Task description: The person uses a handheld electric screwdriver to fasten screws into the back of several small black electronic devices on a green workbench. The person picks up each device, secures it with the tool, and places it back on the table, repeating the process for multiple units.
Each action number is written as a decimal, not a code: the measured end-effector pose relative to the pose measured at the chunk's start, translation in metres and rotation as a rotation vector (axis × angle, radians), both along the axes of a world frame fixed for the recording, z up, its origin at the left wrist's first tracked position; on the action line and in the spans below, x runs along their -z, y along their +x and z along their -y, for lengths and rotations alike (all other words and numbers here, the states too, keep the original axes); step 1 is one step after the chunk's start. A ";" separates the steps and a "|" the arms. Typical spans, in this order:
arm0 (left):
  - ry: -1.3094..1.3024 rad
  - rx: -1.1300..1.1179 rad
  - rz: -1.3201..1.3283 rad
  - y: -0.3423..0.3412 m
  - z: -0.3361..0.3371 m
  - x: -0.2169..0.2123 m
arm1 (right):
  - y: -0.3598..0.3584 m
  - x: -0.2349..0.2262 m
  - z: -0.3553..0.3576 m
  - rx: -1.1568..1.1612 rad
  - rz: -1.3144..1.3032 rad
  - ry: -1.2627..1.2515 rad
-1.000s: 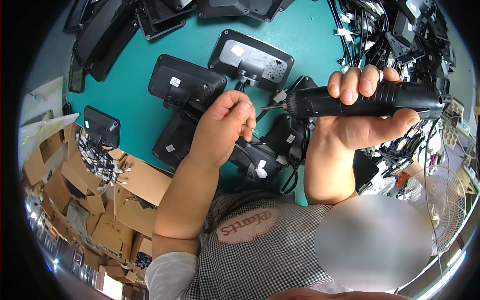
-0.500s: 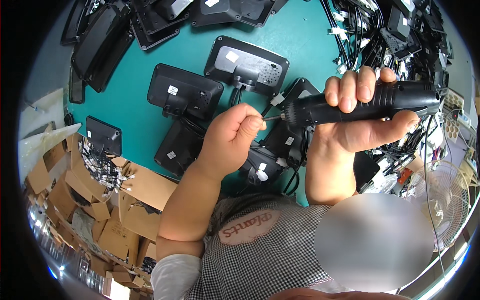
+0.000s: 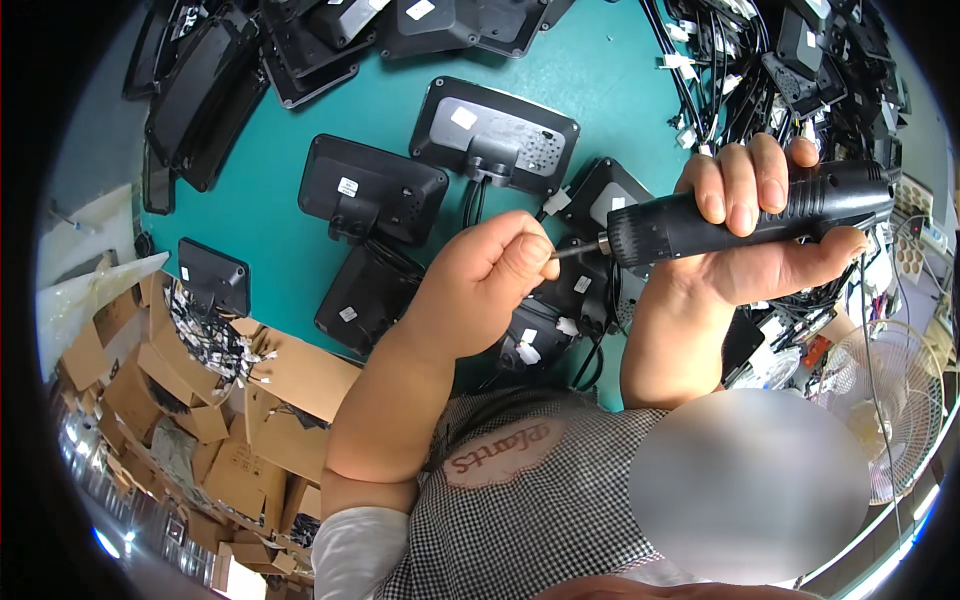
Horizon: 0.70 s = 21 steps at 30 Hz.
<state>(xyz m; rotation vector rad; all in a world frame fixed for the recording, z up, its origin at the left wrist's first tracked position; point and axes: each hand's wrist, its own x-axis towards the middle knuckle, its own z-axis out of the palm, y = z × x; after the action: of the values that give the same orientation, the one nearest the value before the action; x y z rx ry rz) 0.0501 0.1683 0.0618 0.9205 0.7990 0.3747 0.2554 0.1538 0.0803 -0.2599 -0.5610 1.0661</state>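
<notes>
A black electric screwdriver (image 3: 660,228) lies across my right hand (image 3: 745,200), whose fingers curl over its body from above with the thumb below. Its thin metal bit points left to the fingertips of my left hand (image 3: 490,270). That hand is closed in a pinch at the bit's tip; whatever sits between the fingers is hidden. Beneath and beyond my hands are black display units lying back side up: one with a grey back plate (image 3: 490,130) and a bracket with cables, another (image 3: 372,190) to its left. More black housings (image 3: 365,298) with cables lie partly behind my left forearm.
The green tabletop (image 3: 265,215) carries stacked black housings (image 3: 205,95) at the far left and a heap of cables and connectors (image 3: 720,60) at the far right. A small display (image 3: 213,277) sits at the left edge. Cardboard boxes (image 3: 235,475) stand lower left; a fan (image 3: 885,420) stands right.
Both hands and the screwdriver have shifted slightly to the right together. The bit still meets the left fingertips, and neither grip has changed visibly.
</notes>
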 end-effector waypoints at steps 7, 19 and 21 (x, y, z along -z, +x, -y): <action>0.422 0.031 -0.408 0.004 -0.016 -0.012 | -0.007 -0.001 -0.003 0.047 0.125 -0.012; 0.821 0.254 -1.121 0.020 -0.056 0.046 | -0.007 0.022 -0.055 0.260 0.262 -0.003; 0.883 0.234 -1.086 0.028 -0.043 0.052 | -0.014 0.036 -0.067 0.293 0.330 -0.034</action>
<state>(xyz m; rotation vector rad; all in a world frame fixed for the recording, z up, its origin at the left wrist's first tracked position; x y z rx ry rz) 0.0778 0.2111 0.0095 2.1009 1.5281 -0.0448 0.2412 0.2212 0.0447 -0.5373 -0.7740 0.7522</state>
